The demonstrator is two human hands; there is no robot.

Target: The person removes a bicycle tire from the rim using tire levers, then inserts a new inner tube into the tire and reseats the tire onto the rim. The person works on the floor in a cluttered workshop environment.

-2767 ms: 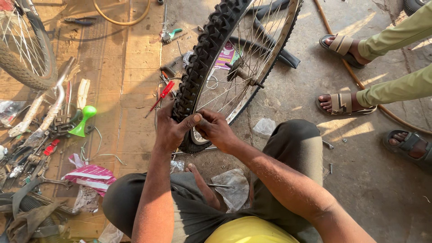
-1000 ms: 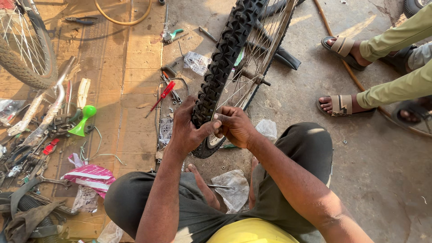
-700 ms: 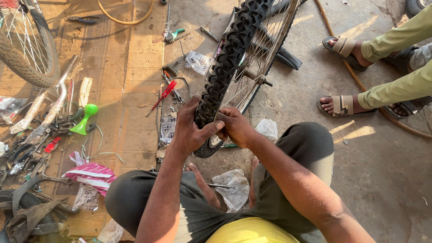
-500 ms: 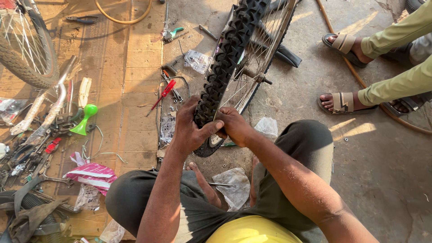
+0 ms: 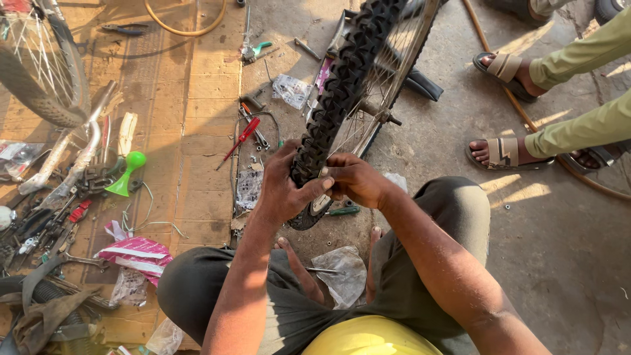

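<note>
At the far left, at nine o'clock from the hands, a spoked wheel (image 5: 46,72) stands at the edge of the wooden boards (image 5: 197,98). Below it lie metal tools and a green plastic horn (image 5: 126,172). At seven o'clock from the hands there is a flat pink and white packet (image 5: 138,253), crumpled, with a small clear wrapper (image 5: 128,286) just under it. A red-handled screwdriver (image 5: 240,139) lies at ten o'clock, and near it a grey printed paper label (image 5: 248,189) rests on the ground, just left of the left wrist.

The left hand (image 5: 286,187) is clamped on the black knobby tyre (image 5: 335,105), thumb lying across the tread. The tyre sits on a bicycle wheel that stands upright in the middle, leaning from the hands toward one o'clock. The right hand (image 5: 355,181) is closed on the same low part of the tyre, its fingertips touching the left thumb. A clear plastic bag (image 5: 292,90) lies at twelve o'clock, left of the tyre, and another clear bag (image 5: 342,276) lies at six o'clock between the person's feet. At two o'clock stand another person's sandalled feet (image 5: 503,151).
</note>
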